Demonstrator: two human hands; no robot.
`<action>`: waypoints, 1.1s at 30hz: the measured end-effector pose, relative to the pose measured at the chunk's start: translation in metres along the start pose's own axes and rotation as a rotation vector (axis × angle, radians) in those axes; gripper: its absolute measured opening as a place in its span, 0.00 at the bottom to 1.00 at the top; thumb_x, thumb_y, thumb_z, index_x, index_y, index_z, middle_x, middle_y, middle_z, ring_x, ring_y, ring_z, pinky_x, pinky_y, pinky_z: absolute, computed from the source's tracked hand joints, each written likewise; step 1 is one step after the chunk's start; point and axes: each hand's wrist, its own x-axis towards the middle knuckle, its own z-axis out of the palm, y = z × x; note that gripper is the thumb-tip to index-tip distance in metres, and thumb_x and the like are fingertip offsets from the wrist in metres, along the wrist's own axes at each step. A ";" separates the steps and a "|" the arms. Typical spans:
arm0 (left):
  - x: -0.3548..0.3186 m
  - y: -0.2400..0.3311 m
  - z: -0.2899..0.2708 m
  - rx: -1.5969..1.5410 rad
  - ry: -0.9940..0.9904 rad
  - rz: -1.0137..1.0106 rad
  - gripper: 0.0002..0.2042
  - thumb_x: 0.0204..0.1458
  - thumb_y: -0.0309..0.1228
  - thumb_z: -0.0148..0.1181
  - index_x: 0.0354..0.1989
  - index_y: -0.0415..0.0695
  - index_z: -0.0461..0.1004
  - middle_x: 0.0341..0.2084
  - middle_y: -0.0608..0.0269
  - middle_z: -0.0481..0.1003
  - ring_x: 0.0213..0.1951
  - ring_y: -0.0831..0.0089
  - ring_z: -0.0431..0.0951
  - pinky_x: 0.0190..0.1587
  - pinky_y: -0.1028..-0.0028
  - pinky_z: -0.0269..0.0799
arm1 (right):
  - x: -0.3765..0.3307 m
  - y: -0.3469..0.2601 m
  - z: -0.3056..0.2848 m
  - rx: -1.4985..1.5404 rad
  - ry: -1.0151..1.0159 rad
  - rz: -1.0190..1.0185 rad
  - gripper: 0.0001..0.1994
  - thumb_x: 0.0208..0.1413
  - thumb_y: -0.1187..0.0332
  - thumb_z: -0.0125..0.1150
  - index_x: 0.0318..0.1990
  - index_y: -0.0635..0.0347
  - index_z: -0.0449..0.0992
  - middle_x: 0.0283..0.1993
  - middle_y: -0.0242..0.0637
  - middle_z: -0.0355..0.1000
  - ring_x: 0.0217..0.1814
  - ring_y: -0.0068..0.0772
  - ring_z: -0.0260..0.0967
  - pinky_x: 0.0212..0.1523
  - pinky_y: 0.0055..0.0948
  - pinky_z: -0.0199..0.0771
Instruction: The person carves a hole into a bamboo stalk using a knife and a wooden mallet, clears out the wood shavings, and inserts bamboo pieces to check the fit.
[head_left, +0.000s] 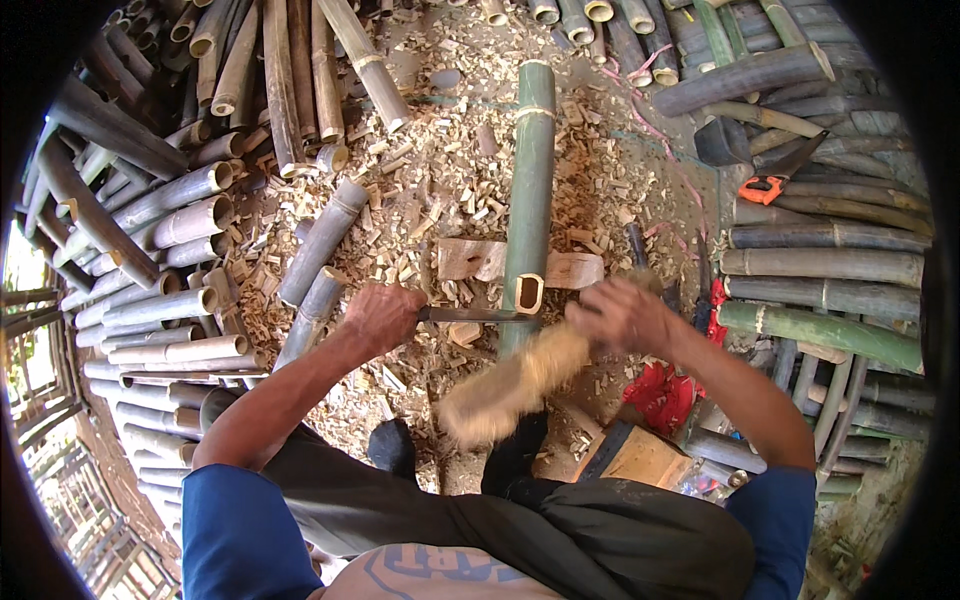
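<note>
Chip-strewn ground [420,190] spreads beneath both grips, and past the left grip [385,315] a big pile of bamboo poles [160,310] lies with many of its open ends facing inward. Beyond the right grip [628,315] is another stack of bamboo [825,265], mostly greyish. Between the two grips and reaching away from them is a long green bamboo tube [530,190], its hollow, squared-off opening at the near end. The right grip is closed around a pale wooden mallet [515,388], motion-blurred, its thick head slanting down and left from those fingers. A flat piece of wood [472,260] shows either side of the tube, just ahead of the grips. The left grip is closed on a narrow blade [480,315], which points rightward just below the tube's opening; contact is hard to tell. A saw with an orange handle [762,189] rests beyond the right grip, and crumpled red material [663,397] lies nearer the body.
</note>
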 end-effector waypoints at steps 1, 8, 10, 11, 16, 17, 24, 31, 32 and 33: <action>0.000 -0.003 0.003 0.002 0.042 0.008 0.06 0.63 0.32 0.53 0.38 0.45 0.76 0.22 0.55 0.79 0.25 0.56 0.82 0.31 0.53 0.77 | 0.010 0.010 0.000 -0.086 -0.038 -0.037 0.41 0.35 0.56 0.83 0.59 0.56 0.71 0.43 0.38 0.73 0.44 0.41 0.76 0.46 0.38 0.78; -0.004 -0.007 0.021 -0.004 0.195 0.061 0.06 0.62 0.31 0.52 0.36 0.46 0.75 0.26 0.52 0.81 0.28 0.55 0.84 0.32 0.53 0.78 | 0.013 0.010 0.016 -0.024 0.051 -0.223 0.30 0.49 0.52 0.75 0.55 0.58 0.71 0.43 0.38 0.73 0.43 0.38 0.75 0.42 0.38 0.77; -0.003 -0.011 0.024 -0.024 0.165 0.013 0.06 0.62 0.31 0.52 0.36 0.46 0.75 0.28 0.50 0.81 0.29 0.54 0.84 0.32 0.53 0.78 | 0.020 0.009 0.009 -0.157 0.002 -0.052 0.26 0.52 0.55 0.72 0.54 0.58 0.72 0.44 0.38 0.73 0.43 0.37 0.75 0.41 0.38 0.77; -0.002 -0.010 0.027 -0.037 0.144 -0.020 0.06 0.61 0.31 0.52 0.36 0.46 0.75 0.29 0.50 0.82 0.29 0.54 0.84 0.31 0.54 0.78 | 0.022 0.001 0.008 -0.132 -0.043 -0.049 0.26 0.51 0.56 0.72 0.54 0.57 0.72 0.44 0.38 0.73 0.44 0.37 0.75 0.42 0.38 0.77; 0.002 -0.008 0.022 0.025 0.197 0.028 0.05 0.61 0.29 0.52 0.38 0.45 0.75 0.27 0.51 0.81 0.27 0.57 0.83 0.28 0.57 0.78 | 0.021 0.003 0.021 -0.077 0.110 -0.304 0.34 0.43 0.54 0.78 0.56 0.59 0.70 0.47 0.39 0.73 0.48 0.39 0.75 0.46 0.40 0.78; 0.003 -0.005 0.022 0.013 0.164 0.029 0.05 0.62 0.29 0.52 0.40 0.45 0.74 0.30 0.51 0.81 0.28 0.59 0.83 0.29 0.57 0.78 | 0.018 0.006 0.025 -0.070 0.186 -0.393 0.37 0.40 0.53 0.79 0.56 0.60 0.70 0.48 0.39 0.73 0.49 0.40 0.75 0.47 0.41 0.78; 0.005 -0.009 0.021 0.041 0.162 0.012 0.06 0.64 0.28 0.50 0.42 0.44 0.74 0.32 0.53 0.81 0.30 0.63 0.84 0.30 0.57 0.78 | 0.025 -0.010 0.012 -0.016 0.007 -0.261 0.31 0.45 0.54 0.77 0.53 0.58 0.70 0.48 0.42 0.73 0.51 0.43 0.75 0.49 0.43 0.78; 0.037 -0.053 0.029 -0.370 0.121 0.253 0.09 0.51 0.36 0.66 0.28 0.44 0.80 0.21 0.60 0.78 0.23 0.70 0.77 0.26 0.65 0.74 | 0.037 -0.029 -0.015 -0.075 -0.124 0.045 0.35 0.42 0.55 0.79 0.55 0.59 0.67 0.46 0.40 0.71 0.45 0.39 0.74 0.44 0.38 0.78; 0.038 -0.052 0.028 -0.734 0.071 0.087 0.11 0.51 0.37 0.67 0.27 0.42 0.80 0.18 0.61 0.75 0.22 0.71 0.75 0.25 0.65 0.72 | 0.034 -0.039 -0.023 -0.054 -0.116 -0.055 0.36 0.41 0.55 0.79 0.56 0.59 0.68 0.45 0.39 0.72 0.44 0.38 0.74 0.42 0.36 0.78; 0.038 -0.049 0.024 -1.090 0.016 -0.087 0.13 0.51 0.39 0.68 0.26 0.41 0.80 0.15 0.62 0.73 0.20 0.72 0.73 0.25 0.65 0.70 | 0.031 -0.050 -0.026 -0.032 -0.106 -0.151 0.36 0.40 0.55 0.80 0.56 0.59 0.68 0.45 0.38 0.72 0.43 0.37 0.75 0.41 0.34 0.77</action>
